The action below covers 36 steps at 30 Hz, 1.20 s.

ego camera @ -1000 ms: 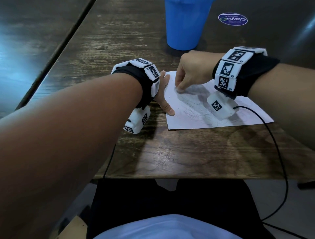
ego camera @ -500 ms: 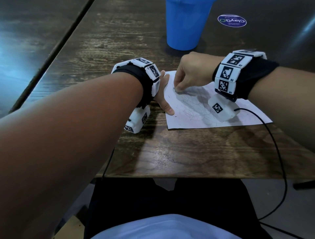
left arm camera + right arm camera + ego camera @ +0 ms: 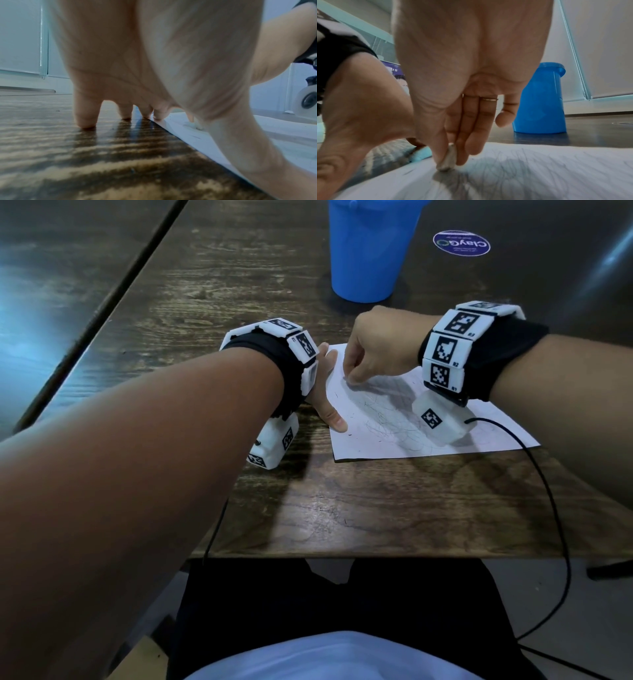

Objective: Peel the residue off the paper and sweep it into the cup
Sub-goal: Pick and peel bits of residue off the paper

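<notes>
A white paper (image 3: 359, 440) covered in pencil scribbles (image 3: 387, 419) lies on the dark wooden table. My right hand (image 3: 349, 378) pinches a small grey-white eraser (image 3: 447, 158) and presses its tip on the paper (image 3: 539, 169) near the far left corner. My left hand (image 3: 327, 385) lies flat with straight fingers, the thumb on the paper's left edge and the fingertips (image 3: 125, 116) on the wood beside the paper (image 3: 291, 135). A few dark crumbs of residue (image 3: 349, 434) dot the sheet. The blue cup (image 3: 368, 251) stands upright beyond the paper, also visible as the cup (image 3: 541, 102) behind my fingers.
A round sticker (image 3: 461, 243) sits on the table right of the cup. A black cable (image 3: 548, 491) trails from my right wrist over the table's near edge (image 3: 342, 556). A seam (image 3: 137, 268) divides this table from another at left.
My right hand with the eraser has slid slightly left across the paper. My left hand has stayed flat in place.
</notes>
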{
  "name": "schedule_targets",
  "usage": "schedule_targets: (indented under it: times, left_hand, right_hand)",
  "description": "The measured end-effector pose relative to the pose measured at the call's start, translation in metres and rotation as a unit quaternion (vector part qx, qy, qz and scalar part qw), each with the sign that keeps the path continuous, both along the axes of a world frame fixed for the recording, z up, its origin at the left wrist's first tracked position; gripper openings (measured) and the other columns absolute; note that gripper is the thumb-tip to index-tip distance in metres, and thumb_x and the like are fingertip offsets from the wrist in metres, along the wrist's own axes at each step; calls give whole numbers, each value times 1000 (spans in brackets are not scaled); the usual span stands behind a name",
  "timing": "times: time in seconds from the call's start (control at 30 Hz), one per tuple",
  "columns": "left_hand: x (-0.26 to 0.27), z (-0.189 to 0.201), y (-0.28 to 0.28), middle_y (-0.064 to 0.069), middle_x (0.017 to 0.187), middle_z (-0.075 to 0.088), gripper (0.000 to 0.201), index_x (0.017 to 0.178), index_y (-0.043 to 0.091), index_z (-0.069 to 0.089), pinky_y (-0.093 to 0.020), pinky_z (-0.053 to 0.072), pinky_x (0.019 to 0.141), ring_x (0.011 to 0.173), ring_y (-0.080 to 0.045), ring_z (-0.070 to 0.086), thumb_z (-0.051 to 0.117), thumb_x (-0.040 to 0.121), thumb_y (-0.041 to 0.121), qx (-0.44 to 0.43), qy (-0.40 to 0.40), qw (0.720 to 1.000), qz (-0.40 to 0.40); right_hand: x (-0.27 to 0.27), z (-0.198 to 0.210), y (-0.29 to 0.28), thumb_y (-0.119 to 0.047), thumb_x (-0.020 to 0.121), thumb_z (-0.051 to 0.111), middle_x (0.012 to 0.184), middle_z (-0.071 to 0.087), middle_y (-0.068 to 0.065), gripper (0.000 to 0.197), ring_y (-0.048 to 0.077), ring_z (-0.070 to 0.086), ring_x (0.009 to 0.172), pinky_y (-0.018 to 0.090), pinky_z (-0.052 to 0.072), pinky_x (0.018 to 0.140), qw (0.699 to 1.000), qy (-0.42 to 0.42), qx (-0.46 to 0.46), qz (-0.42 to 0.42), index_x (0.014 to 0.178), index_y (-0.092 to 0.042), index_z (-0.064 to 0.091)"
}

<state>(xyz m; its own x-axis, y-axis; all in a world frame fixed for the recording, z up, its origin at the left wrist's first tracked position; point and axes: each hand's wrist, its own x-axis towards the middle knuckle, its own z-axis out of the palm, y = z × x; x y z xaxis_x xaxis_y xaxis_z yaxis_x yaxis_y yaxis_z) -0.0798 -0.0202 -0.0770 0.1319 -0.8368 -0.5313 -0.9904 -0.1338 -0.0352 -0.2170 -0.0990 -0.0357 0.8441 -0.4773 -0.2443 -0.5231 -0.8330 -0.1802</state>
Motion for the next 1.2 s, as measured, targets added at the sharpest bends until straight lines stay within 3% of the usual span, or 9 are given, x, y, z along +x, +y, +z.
schedule_targets:
  times: [0.1, 0.23, 0.5, 0.63, 0.8, 0.97, 1.13, 1.2]
  left_hand:
    - [0, 2, -2, -1, 168, -17, 159, 159, 22, -17, -56, 8, 122, 155, -32, -1, 56, 37, 93, 11, -25, 1000, -7]
    - [-2, 2, -3, -1, 167, -18, 149, 159, 20, -17, -56, 9, 121, 155, -32, -2, 65, 55, 89, 14, -45, 999, -4]
    - [1, -1, -1, 1, 167, -17, 158, 159, 23, -18, -55, 5, 122, 155, -31, -4, 56, 37, 91, 2, -11, 1000, -4]
    - [4, -1, -1, 1, 168, -17, 160, 159, 24, -17, -55, 6, 122, 155, -31, -3, 54, 34, 93, 2, -15, 1000, -9]
    - [0, 2, 0, -1, 168, -16, 154, 160, 21, -15, -55, 7, 122, 155, -32, -2, 60, 45, 91, 0, -25, 1000, -11]
    - [1, 2, 2, 0, 167, -17, 162, 159, 22, -16, -54, 4, 122, 155, -30, -5, 52, 31, 91, -1, -7, 1000, -6]
    - [-1, 4, 1, 0, 167, -18, 158, 159, 22, -16, -54, 5, 122, 155, -30, -4, 57, 37, 91, 4, -17, 1000, -7]
    - [-3, 6, 2, -2, 168, -16, 150, 160, 19, -14, -53, 8, 122, 155, -31, -1, 64, 52, 88, 1, -28, 1000, -13]
  right_hand:
    - [-3, 3, -1, -34, 83, 78, 82, 75, -13, 10, 7, 67, 81, 32, 57, 80, 999, 44, 22, 10, 89, -27, 80]
    - [-4, 13, 3, -38, 80, 78, 76, 74, -14, 7, 7, 67, 78, 28, 54, 76, 988, 135, 55, 50, 84, -31, 80]
    - [-3, 0, 5, -32, 85, 75, 79, 72, -14, 9, 7, 65, 77, 36, 59, 76, 999, 9, -29, 9, 88, -25, 80]
    - [-7, -3, 5, -32, 86, 74, 82, 73, -15, 11, 7, 65, 79, 35, 57, 77, 1000, 14, -20, 16, 89, -23, 80]
    - [-10, 1, 5, -33, 88, 74, 87, 73, -16, 14, 5, 65, 84, 28, 54, 78, 1000, 14, 0, 21, 97, -25, 80]
    - [-13, -2, 9, -38, 91, 69, 94, 73, -8, 20, 13, 64, 87, 39, 55, 81, 999, -5, -22, 29, 108, -32, 77]
    - [-15, -3, 11, -39, 92, 68, 100, 73, -7, 28, 13, 64, 90, 37, 55, 84, 998, 2, -44, 48, 116, -25, 74]
    - [-17, -3, 9, -38, 92, 68, 94, 72, -11, 26, 9, 63, 84, 31, 53, 76, 997, 6, -49, 56, 113, -24, 76]
